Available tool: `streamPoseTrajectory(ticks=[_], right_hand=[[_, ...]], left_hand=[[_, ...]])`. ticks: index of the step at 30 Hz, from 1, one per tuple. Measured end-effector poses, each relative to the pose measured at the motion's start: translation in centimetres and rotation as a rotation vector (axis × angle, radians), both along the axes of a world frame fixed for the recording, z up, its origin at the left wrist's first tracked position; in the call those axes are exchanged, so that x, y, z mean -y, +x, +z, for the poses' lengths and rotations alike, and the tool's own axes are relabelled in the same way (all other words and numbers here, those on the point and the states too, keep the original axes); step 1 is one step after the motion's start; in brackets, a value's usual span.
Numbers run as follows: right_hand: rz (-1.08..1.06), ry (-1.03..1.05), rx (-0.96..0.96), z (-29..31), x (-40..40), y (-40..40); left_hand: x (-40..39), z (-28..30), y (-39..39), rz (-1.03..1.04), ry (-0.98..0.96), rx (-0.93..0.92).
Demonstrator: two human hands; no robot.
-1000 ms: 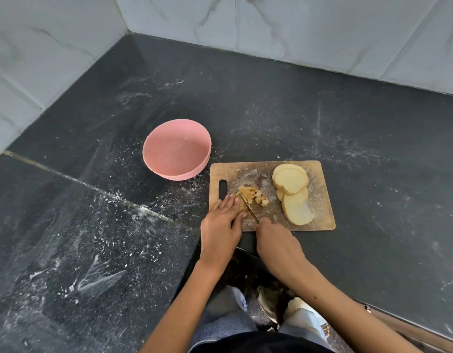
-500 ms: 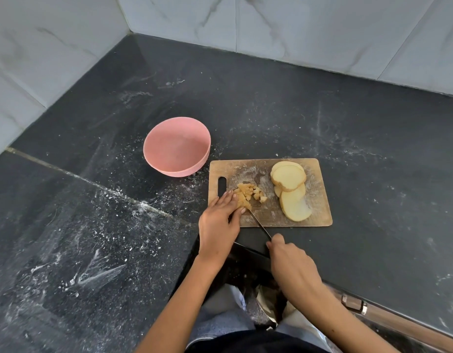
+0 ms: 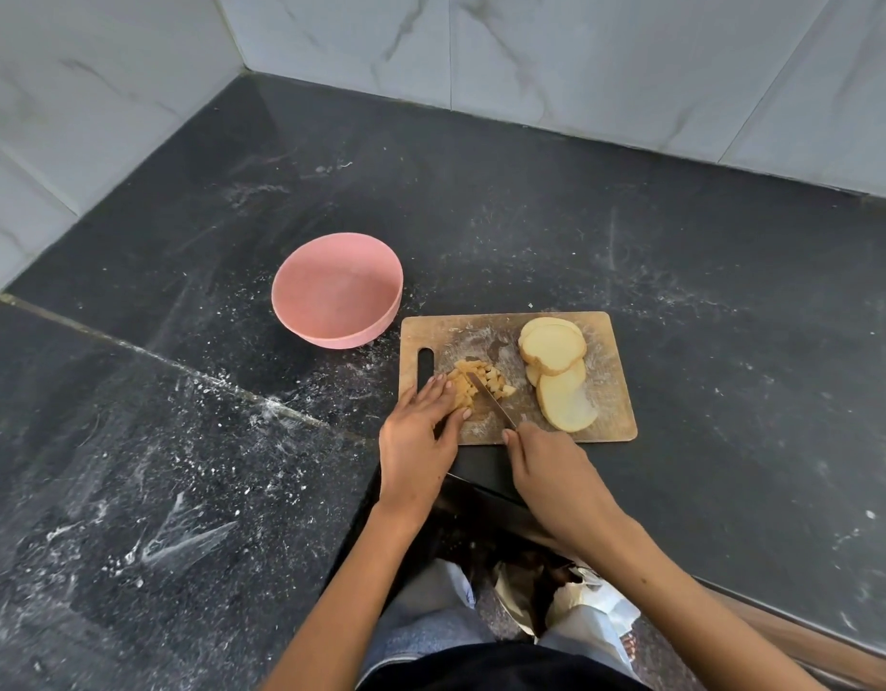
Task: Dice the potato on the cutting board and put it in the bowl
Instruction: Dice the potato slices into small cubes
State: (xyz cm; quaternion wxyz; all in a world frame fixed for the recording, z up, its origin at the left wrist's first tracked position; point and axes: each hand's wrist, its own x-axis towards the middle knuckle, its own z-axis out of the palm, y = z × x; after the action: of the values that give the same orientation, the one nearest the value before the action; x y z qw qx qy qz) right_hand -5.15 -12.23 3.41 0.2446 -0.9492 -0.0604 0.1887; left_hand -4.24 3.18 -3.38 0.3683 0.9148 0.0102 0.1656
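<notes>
You are standing in a home kitchen, at an inner corner of a dark stone countertop (image 3: 630, 231) dusted with white flecks. Pale marbled wall tiles (image 3: 580, 57) close it in from nine o'clock round to two o'clock. Food preparation marks the place: a wooden cutting board (image 3: 615, 391) with potato slices (image 3: 555, 376) at twelve o'clock, a pink bowl (image 3: 337, 290) at eleven o'clock.

Dusty black counter (image 3: 680, 271) under bowl (image 3: 337, 291), cutting board (image 3: 486, 326)
</notes>
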Motion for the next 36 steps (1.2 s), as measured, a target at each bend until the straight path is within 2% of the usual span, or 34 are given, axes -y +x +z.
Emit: streamPoseTrajectory(ticks=[16, 22, 28, 36], right_hand=[[-0.036, -0.062, 0.037, -1.4, -0.6, 1.0], [0.015, -0.039, 0.012, -1.4, -1.2, 0.6], [-0.056, -0.065, 0.033, -1.7, -0.5, 1.1], [0.02, -0.078, 0.072, -1.5, -2.0, 1.8]], left_hand=[[0.0, 0.1, 0.0, 0.01, -0.043, -0.025], [0.0, 0.1, 0.0, 0.007, -0.044, -0.024], [0.1, 0.0, -0.1, 0.005, -0.039, 0.007], [0.1, -0.2, -0.1, 0.004, -0.042, 0.011]])
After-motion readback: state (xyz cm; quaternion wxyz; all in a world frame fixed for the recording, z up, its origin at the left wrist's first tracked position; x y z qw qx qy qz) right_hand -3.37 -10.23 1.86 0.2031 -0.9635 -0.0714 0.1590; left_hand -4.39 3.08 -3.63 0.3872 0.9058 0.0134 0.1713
